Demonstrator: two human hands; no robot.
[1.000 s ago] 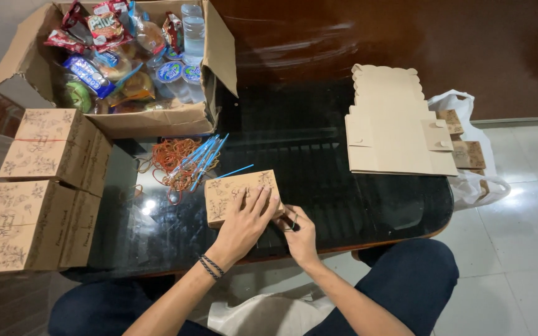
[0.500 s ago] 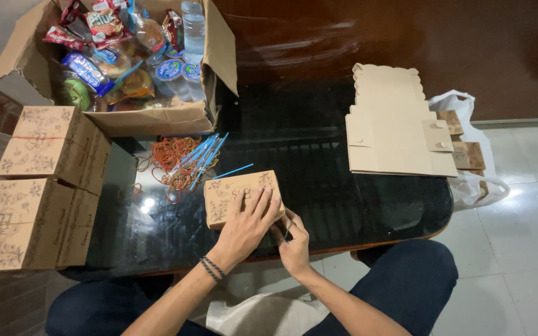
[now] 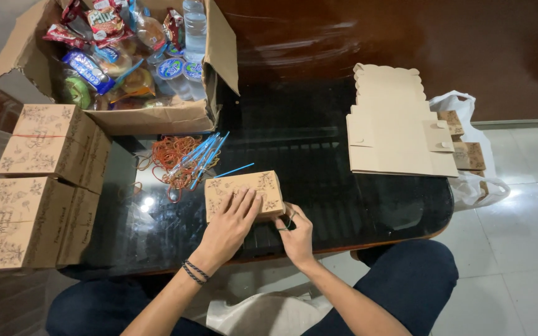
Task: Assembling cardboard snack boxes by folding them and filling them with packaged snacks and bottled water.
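The glass table (image 3: 356,205) carries an open carton of snacks (image 3: 157,118) and flat box blanks (image 3: 393,137). Your small printed kraft box (image 3: 241,193) sits at the near edge. Your left hand (image 3: 228,227) lies spread flat on its lid, apparently steadying it; your right hand (image 3: 294,233) pinches a rubber band (image 3: 286,222) beside it.

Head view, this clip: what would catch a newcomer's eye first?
At centre, the left hand presses flat on a small printed kraft box on the dark glass table, with the right hand at the box's right end. Top left, an open carton brims with colourful snack packets; beside the box lies a tangle of orange rubber bands.
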